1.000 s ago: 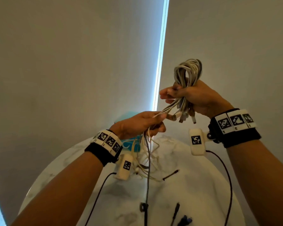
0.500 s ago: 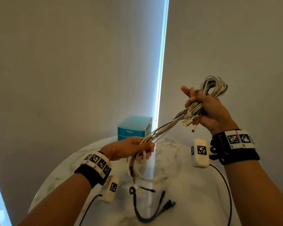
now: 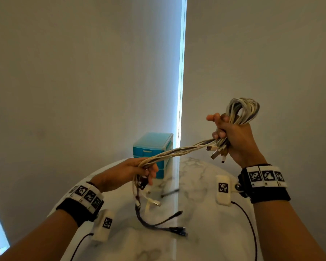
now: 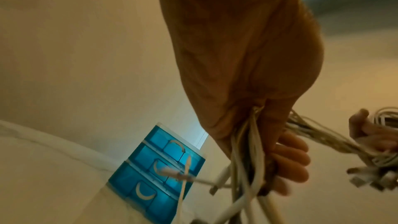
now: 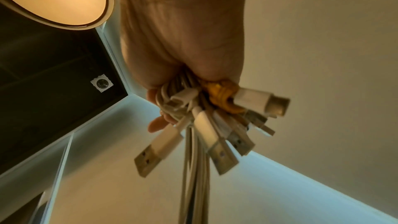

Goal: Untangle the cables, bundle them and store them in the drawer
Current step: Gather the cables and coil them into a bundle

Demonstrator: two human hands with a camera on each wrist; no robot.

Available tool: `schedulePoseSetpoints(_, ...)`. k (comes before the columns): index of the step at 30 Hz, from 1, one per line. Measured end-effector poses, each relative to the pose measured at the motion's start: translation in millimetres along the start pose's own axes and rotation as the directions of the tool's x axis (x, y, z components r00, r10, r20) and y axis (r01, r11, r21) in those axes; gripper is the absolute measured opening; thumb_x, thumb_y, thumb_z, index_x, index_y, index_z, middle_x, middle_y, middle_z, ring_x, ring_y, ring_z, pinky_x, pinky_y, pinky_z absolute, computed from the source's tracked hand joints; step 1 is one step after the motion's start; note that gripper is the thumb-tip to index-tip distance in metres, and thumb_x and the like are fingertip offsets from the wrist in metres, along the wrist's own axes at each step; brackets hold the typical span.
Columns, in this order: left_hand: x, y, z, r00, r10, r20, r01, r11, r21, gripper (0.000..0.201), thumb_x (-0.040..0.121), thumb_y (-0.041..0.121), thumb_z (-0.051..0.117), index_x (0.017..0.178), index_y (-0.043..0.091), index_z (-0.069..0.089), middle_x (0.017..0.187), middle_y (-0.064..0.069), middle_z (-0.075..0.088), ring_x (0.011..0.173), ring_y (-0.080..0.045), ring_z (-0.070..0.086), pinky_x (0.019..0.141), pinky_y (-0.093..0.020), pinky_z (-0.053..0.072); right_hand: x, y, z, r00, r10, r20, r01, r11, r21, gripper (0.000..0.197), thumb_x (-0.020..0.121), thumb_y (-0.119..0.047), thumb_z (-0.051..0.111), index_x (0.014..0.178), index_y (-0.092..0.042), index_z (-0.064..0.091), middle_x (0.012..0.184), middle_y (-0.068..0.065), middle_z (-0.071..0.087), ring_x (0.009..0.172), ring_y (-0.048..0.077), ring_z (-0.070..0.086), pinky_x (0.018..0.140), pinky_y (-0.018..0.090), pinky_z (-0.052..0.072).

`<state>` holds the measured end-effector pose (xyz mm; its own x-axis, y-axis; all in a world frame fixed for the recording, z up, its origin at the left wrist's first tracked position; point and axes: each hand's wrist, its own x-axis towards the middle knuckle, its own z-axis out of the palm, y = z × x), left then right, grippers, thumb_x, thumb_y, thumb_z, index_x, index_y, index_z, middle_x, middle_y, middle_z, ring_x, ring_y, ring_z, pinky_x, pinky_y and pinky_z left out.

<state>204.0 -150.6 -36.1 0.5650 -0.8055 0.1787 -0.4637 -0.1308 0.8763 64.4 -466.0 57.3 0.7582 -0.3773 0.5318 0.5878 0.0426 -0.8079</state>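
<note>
My right hand (image 3: 231, 134) grips a looped bundle of white cables (image 3: 241, 110) raised above the table, with several USB plugs (image 5: 215, 135) sticking out below the fist. A strand of these white cables (image 3: 177, 152) runs down and left to my left hand (image 3: 137, 170), whose fingers curl round it (image 4: 254, 151). Loose plug ends hang from the left hand over the table. A black cable (image 3: 158, 223) with several connectors lies on the marble table (image 3: 205, 232). The blue drawer unit (image 3: 152, 153) stands at the table's far edge, its three drawers (image 4: 155, 171) closed.
The table is round and white with grey veins, set against pale walls with a bright vertical gap behind the drawer unit. A short dark cable end (image 3: 170, 193) lies near the table's middle. Black leads from my wrist cameras hang over the table front.
My hands have moved apart, the right one out to the right and the left one lower and leftward. The white cables between them have stretched into a longer strand. The view has tilted, revealing the drawer unit.
</note>
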Motion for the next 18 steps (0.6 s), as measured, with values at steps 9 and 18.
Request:
schedulePoseSetpoints(9,-11.2,21.3,-25.0,0.994,0.045,0.104,-0.092,0.853,0.514,0.009,0.112,0.026,0.052,0.112,0.026,0.061,0.091,0.006,0.063,0.076,-0.008,0.054,0.074,-0.027,0.048,-29.2,46.5,-9.0,0.996,-0.037,-0.086,0.008,0.951,-0.309,0.028,0.096,-0.038,0.077,0.085,-0.02,0.06,0.102,0.011,0.082,0.061,0.03,0.055,0.042,0.026,0.046)
schedulePoseSetpoints(18,-12.7,57.6,-25.6,0.983,0.137,-0.123,-0.01,0.706,0.708,0.046,0.102,0.064,0.049,0.066,0.043,0.068,0.056,0.007,0.053,0.051,-0.004,0.046,0.056,-0.027,0.038,-57.3,91.3,22.7,0.997,0.077,-0.031,-0.082,0.86,-0.503,0.065,0.067,-0.064,0.09,0.076,-0.006,0.064,0.058,0.002,0.063,0.049,0.004,0.058,0.046,0.018,0.049)
